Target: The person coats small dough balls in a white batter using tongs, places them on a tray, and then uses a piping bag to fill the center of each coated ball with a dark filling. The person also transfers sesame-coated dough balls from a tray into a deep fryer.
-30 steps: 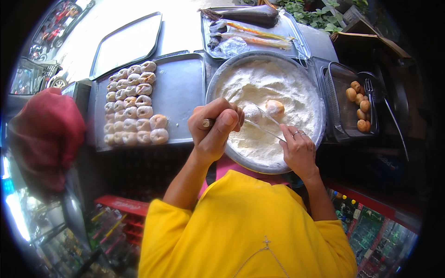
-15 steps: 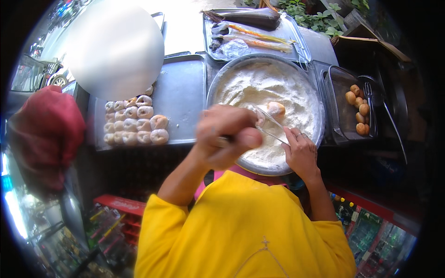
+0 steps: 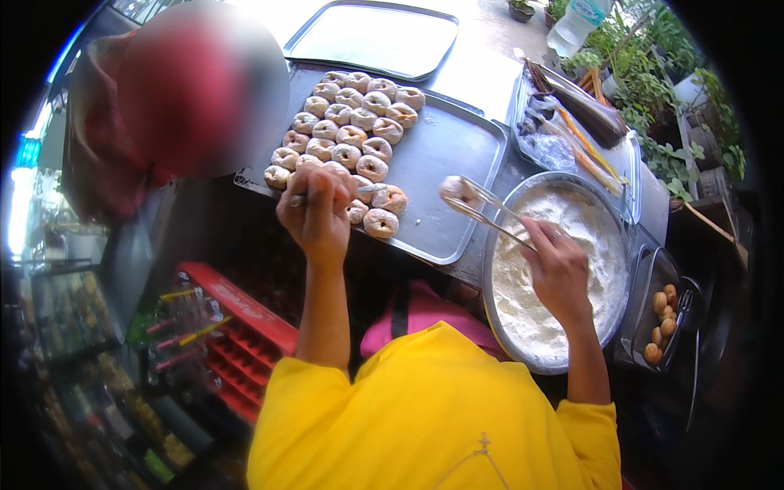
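Observation:
My right hand (image 3: 557,265) grips metal tongs (image 3: 513,230) whose tips hold a powder-dusted doughnut (image 3: 461,191) above the tray's right side. Below that hand is a round metal basin (image 3: 490,306) of white powder (image 3: 535,302). My left hand (image 3: 317,204) is closed in a fist over the near end of the doughnut rows; a thin pale metallic piece shows beside its fingers, but I cannot make out what it grips. Several rows of powdered doughnuts (image 3: 346,155) fill the left part of a metal tray (image 3: 465,151).
A glass dish (image 3: 635,327) with several small brown balls (image 3: 665,314) and a fork (image 3: 684,306) lies right of the basin. Another tray (image 3: 376,37) is at the back. Behind the basin, a tray (image 3: 523,98) carries plastic bags. A person in red (image 3: 110,155) is at left, a red crate (image 3: 245,327) below.
Both hands have parted: my left hand went left over the doughnuts, while my right hand lifted a doughnut out of the basin with the tongs. The view has turned left.

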The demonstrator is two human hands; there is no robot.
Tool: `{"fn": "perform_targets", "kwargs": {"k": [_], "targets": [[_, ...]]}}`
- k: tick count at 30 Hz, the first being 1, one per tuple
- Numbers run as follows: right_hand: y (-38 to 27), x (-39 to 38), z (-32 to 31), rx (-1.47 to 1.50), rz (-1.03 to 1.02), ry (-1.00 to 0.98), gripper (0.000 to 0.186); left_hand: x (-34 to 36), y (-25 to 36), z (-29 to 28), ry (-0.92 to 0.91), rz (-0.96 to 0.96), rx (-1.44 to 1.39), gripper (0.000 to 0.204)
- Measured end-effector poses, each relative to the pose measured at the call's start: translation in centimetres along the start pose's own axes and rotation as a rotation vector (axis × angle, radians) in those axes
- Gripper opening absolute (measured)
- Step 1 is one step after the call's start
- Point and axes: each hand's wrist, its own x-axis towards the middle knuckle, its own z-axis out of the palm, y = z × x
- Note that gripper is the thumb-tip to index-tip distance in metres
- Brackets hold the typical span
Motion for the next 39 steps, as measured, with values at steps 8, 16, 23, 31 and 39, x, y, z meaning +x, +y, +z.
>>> {"fn": "perform_targets", "kwargs": {"k": [8,16,23,31,39], "targets": [[-1.6,9.0,8.2,-0.102,-0.154,-0.251,0.032,-1.3,-0.4,-0.7,-0.036,-0.108,0.022,0.031],[-0.2,5.2,4.6,-0.067,-0.067,-0.064,0.035,-1.3,-0.1,-0.8,-0.002,-0.037,0.023,0.034],[1.8,-8.4,-1.4,-0.121,0.350,-0.113,0.046,-1.1,1.7,1.5,-0.124,0.064,-0.126,0.034],[3.3,-13.4,0.9,-0.102,0.502,0.054,0.035,-2.1,-0.1,6.3,-0.278,-0.003,-0.200,0.035],[4.1,-15.9,-1.8,-0.025,0.665,-0.031,0.040,-3.5,-1.1,8.9,-0.347,-0.028,-0.220,0.036]]}}
